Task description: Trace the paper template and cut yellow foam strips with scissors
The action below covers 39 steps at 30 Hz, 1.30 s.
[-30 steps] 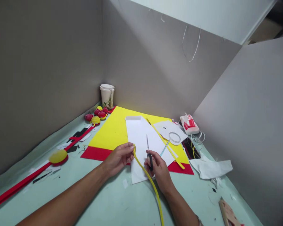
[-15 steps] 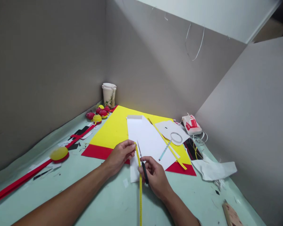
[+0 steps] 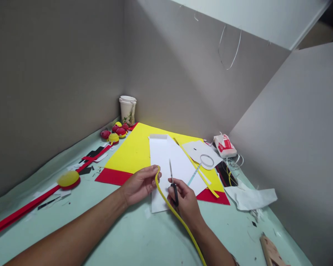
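My left hand (image 3: 140, 184) pinches the top end of a long notched yellow strip (image 3: 169, 207) that curves down and right toward the lower edge of the view. My right hand (image 3: 185, 199) grips small black-handled scissors (image 3: 173, 183), their blades closed and pointing up, just right of the strip. Both hands hover over a white paper sheet (image 3: 172, 162) that lies on a large yellow sheet (image 3: 135, 151) with a red sheet (image 3: 111, 177) under it.
A paper cup (image 3: 127, 109) stands in the far corner beside several red and yellow round pieces (image 3: 115, 133). A yellow-and-red disc (image 3: 69, 180) and long red strip (image 3: 19, 214) lie left. A tape ring (image 3: 207, 161), pen (image 3: 193, 174), tissue pack (image 3: 224, 145) and crumpled tissue (image 3: 252, 197) lie right. Grey walls enclose the green table.
The scissors swung from leaning left at the strip back to upright, right of it. The yellow strip's tail shifted from hanging straight down to curving right.
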Tool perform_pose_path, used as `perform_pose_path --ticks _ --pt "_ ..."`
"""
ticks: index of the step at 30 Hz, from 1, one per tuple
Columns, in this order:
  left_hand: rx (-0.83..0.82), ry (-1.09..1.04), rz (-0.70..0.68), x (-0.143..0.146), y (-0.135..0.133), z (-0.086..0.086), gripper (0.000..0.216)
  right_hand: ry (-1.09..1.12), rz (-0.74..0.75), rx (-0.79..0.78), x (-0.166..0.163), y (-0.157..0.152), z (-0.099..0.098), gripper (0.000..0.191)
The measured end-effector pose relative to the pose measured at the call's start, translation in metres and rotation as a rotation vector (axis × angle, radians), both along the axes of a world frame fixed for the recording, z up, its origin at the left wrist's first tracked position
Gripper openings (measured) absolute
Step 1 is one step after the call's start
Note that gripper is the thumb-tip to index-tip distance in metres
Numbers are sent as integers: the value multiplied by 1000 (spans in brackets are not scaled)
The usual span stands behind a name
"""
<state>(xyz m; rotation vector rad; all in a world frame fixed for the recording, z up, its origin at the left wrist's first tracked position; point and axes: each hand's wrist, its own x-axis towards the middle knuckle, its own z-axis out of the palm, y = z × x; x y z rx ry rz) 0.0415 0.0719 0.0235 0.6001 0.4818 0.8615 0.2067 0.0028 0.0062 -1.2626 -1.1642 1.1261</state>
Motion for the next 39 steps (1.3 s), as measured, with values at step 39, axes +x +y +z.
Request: perform_pose_path --ticks 39 --pt "221 275 117 2 4 -7 16 -662 60 355 -2 -12 -2 38"
